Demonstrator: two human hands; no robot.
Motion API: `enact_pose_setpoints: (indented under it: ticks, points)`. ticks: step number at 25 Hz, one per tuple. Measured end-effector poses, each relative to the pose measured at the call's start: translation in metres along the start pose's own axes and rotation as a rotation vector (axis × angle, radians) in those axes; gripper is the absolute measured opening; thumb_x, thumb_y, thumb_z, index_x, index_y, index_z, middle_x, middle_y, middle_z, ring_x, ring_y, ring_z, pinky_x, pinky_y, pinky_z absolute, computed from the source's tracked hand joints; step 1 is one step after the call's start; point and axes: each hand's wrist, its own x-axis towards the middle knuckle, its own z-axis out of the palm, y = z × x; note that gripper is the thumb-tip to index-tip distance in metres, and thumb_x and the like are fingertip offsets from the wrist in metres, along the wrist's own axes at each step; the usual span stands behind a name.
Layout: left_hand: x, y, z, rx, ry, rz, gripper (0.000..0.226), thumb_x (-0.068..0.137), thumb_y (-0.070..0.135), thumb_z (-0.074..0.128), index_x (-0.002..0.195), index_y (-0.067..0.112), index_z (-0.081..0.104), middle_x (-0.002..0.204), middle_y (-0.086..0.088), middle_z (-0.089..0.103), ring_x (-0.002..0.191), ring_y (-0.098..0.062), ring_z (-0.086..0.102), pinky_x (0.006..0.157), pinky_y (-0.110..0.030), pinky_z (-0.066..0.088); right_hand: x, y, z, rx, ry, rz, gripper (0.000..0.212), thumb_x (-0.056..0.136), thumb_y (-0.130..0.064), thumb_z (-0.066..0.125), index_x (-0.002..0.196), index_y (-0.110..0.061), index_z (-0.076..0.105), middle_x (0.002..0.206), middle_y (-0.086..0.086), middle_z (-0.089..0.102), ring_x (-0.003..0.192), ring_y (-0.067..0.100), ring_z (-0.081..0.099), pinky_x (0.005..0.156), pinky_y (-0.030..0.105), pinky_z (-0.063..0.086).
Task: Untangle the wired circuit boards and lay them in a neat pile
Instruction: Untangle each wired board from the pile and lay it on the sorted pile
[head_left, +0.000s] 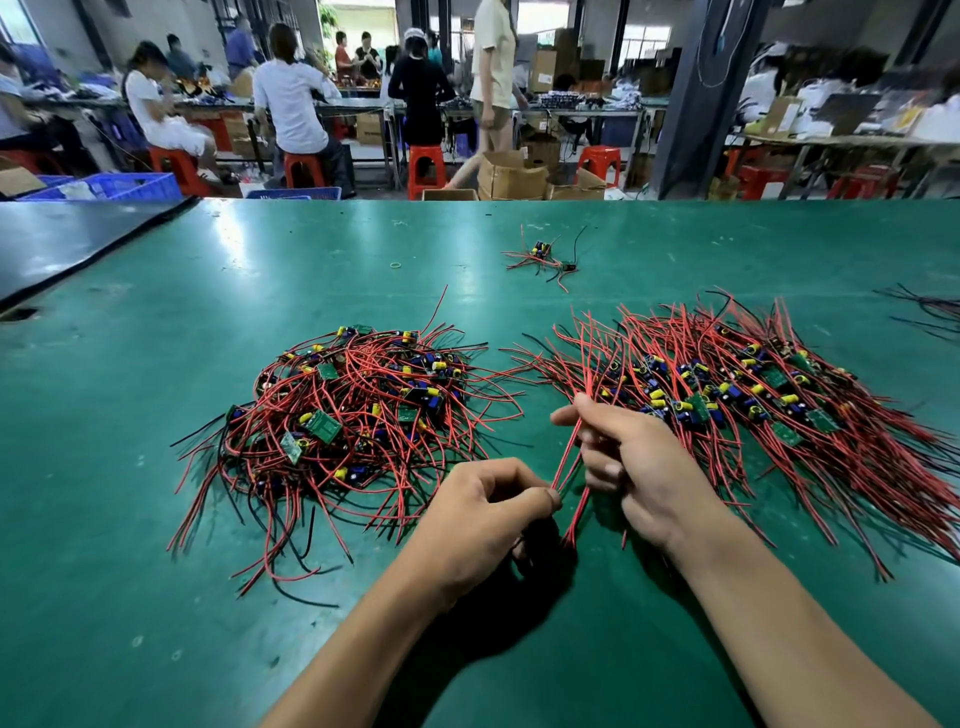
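Light: bright, even, from overhead; daylight at rear openings.
Glare: pale streaks on the far desk.
Shadows: soft, dark, under the forearms.
Focus: near field sharp, background soft.
Distortion: wide-angle bowing at edges.

On the table, the tangled heap of wired boards lay to the left and the fanned pile to the right, their outer wires nearly meeting. In front of that gap sat the left hand and right hand, side by side, with the held wires between them. Behind the pile, well apart, lay a small cluster, a rubber band to its left, and stray wires at the right edge
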Motion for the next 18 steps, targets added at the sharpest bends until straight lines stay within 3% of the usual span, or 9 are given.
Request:
enact_pose_setpoints:
  ticks: [5, 8, 11, 13, 16, 18]
  points:
    - [0.001, -0.003, 0.001, 0.018, 0.05, 0.011, 0.021, 0.087, 0.01, 0.068, 0.067, 0.012, 0.068, 0.055, 0.001, 0.061, 0.045, -0.01, 0.048, 0.046, -0.02, 0.037, 0.002, -0.01, -0.003, 0.405, -0.04, 0.182, 0.039, 0.091, -0.03, 0.058, 0.063, -0.006, 0.072, 0.06, -0.003, 0.041, 0.032, 0.005, 0.024, 0.033, 0.018, 0.019]
    - [0.0, -0.004, 0.001, 0.032, 0.075, 0.016, 0.018, 0.087, 0.011, 0.068, 0.069, 0.007, 0.068, 0.055, 0.0, 0.06, 0.046, -0.011, 0.048, 0.045, -0.018, 0.037, 0.001, -0.011, -0.004, 0.486, -0.072, 0.165, 0.033, 0.084, -0.03, 0.06, 0.064, -0.007, 0.072, 0.065, -0.002, 0.041, 0.032, 0.006, 0.025, 0.032, 0.018, 0.019]
    - [0.001, -0.006, -0.001, -0.009, 0.166, 0.003, 0.018, 0.088, 0.013, 0.068, 0.072, 0.006, 0.069, 0.057, -0.004, 0.058, 0.049, -0.015, 0.047, 0.046, -0.021, 0.036, -0.001, -0.005, -0.002, 0.144, -0.092, 0.011, 0.039, 0.084, -0.045, 0.063, 0.087, -0.009, 0.077, 0.062, -0.006, 0.045, 0.038, 0.004, 0.026, 0.037, 0.017, 0.019]
    - [0.003, -0.006, -0.002, -0.061, 0.212, -0.004, 0.019, 0.09, 0.014, 0.065, 0.074, 0.007, 0.071, 0.062, -0.006, 0.062, 0.055, -0.014, 0.051, 0.05, -0.023, 0.039, -0.005, 0.005, 0.002, -0.142, -0.141, -0.069, 0.044, 0.079, -0.048, 0.069, 0.097, -0.009, 0.077, 0.063, -0.009, 0.052, 0.043, 0.004, 0.037, 0.041, 0.016, 0.028]
    - [0.002, -0.004, -0.001, -0.095, 0.204, -0.002, 0.019, 0.091, 0.012, 0.063, 0.076, 0.006, 0.072, 0.066, -0.007, 0.064, 0.06, -0.015, 0.053, 0.055, -0.024, 0.041, -0.013, 0.017, 0.013, -0.209, -0.26, -0.016, 0.029, 0.087, -0.033, 0.072, 0.098, -0.007, 0.077, 0.075, 0.006, 0.073, 0.062, 0.016, 0.066, 0.054, 0.022, 0.052]
    - [0.002, -0.003, -0.001, -0.097, 0.166, -0.011, 0.02, 0.09, 0.01, 0.064, 0.072, 0.008, 0.071, 0.062, -0.005, 0.063, 0.051, -0.011, 0.051, 0.049, -0.019, 0.041, -0.009, 0.015, 0.011, -0.194, -0.17, -0.05, 0.021, 0.093, -0.027, 0.067, 0.092, -0.008, 0.077, 0.059, 0.001, 0.059, 0.044, 0.01, 0.053, 0.042, 0.018, 0.041]
